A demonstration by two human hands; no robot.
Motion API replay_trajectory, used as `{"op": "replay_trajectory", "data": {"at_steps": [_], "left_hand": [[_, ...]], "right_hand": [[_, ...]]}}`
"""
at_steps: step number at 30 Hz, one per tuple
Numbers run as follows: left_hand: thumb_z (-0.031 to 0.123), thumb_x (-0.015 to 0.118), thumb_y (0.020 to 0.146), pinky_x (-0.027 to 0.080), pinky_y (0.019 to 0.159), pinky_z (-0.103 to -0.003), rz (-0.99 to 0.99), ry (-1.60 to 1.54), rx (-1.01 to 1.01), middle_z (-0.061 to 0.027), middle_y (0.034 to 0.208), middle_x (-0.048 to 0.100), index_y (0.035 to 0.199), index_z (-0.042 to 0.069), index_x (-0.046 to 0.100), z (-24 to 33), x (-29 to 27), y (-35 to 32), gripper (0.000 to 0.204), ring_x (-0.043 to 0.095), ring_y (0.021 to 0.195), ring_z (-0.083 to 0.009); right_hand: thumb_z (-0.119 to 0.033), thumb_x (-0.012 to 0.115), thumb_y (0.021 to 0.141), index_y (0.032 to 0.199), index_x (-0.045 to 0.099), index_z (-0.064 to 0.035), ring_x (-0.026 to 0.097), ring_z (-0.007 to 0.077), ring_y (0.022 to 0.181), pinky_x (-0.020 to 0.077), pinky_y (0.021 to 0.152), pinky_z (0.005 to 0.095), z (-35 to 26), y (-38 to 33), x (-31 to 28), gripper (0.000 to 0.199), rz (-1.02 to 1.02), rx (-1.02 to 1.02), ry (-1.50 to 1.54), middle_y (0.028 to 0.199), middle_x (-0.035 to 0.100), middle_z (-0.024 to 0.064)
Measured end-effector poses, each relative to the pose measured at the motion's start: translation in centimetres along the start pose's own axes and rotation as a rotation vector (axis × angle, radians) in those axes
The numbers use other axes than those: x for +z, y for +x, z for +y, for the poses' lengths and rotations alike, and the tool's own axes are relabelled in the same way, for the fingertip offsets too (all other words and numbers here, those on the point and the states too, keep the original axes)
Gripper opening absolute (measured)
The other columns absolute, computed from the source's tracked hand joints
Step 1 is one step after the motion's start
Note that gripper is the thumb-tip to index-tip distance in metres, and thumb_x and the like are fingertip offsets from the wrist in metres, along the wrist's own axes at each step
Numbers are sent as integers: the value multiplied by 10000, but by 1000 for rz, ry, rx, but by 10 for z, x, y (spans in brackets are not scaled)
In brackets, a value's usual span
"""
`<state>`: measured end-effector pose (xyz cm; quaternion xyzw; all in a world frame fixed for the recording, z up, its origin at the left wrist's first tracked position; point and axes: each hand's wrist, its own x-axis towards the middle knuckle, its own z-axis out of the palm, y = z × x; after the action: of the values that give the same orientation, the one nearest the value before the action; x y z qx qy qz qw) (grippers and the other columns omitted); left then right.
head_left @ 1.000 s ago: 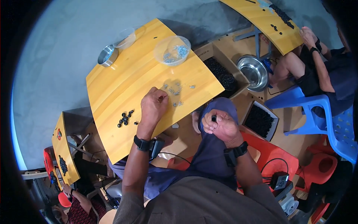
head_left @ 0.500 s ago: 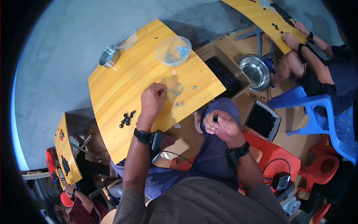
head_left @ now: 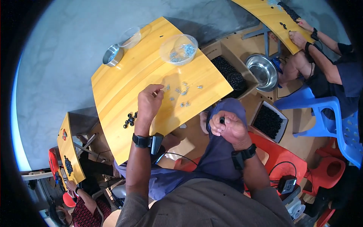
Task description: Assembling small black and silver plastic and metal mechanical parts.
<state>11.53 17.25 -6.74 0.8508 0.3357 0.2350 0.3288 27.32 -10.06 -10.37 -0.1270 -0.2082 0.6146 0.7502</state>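
Note:
My left hand (head_left: 149, 103) is over the yellow wooden table (head_left: 130, 81), its thumb and fingers pinched together. Whatever is between those fingertips is too small to make out. Just right of them lie several little clusters of small silvery pieces (head_left: 184, 90). Closer to my left wrist sits a group of small round black parts (head_left: 130, 120). My right hand (head_left: 231, 130) is raised over my thigh, right of the table's edge, with its fingers closed around a small black cylindrical part (head_left: 222, 120) whose end faces up.
A clear plastic bowl (head_left: 177, 62) of silvery pieces, a metal cup (head_left: 118, 59) and a clear tub (head_left: 130, 37) stand toward the table's far side. Right are boxes of black parts (head_left: 269, 122), a steel basin (head_left: 261, 72) and a blue stool (head_left: 319, 101). Co-workers sit at other tables.
My left hand has drawn slightly left, away from the silvery clusters. My right hand keeps its grip on the black part. The whole view has shifted a little.

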Motion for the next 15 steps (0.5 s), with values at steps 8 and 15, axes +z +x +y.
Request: {"op": "replay_trajectory", "data": {"at_steps": [8, 15], "left_hand": [[67, 729, 782, 525, 647, -357, -154, 188, 238, -136, 795, 659, 1015, 41, 742, 50, 19, 0, 235, 621, 651, -254], [62, 691, 781, 548, 707, -388, -233, 284, 219, -155, 882, 706, 973, 57, 748, 40, 12, -4, 200, 687, 765, -306]], "right_hand": [[-287, 649, 958, 1059, 617, 8, 471, 137, 728, 411, 662, 282, 0, 1, 2, 313, 13, 6, -4, 750, 480, -1], [-263, 637, 966, 1089, 629, 4, 481, 139, 734, 412, 666, 284, -1, -1, -1, 294, 8, 0, 22, 760, 494, 4]]}}
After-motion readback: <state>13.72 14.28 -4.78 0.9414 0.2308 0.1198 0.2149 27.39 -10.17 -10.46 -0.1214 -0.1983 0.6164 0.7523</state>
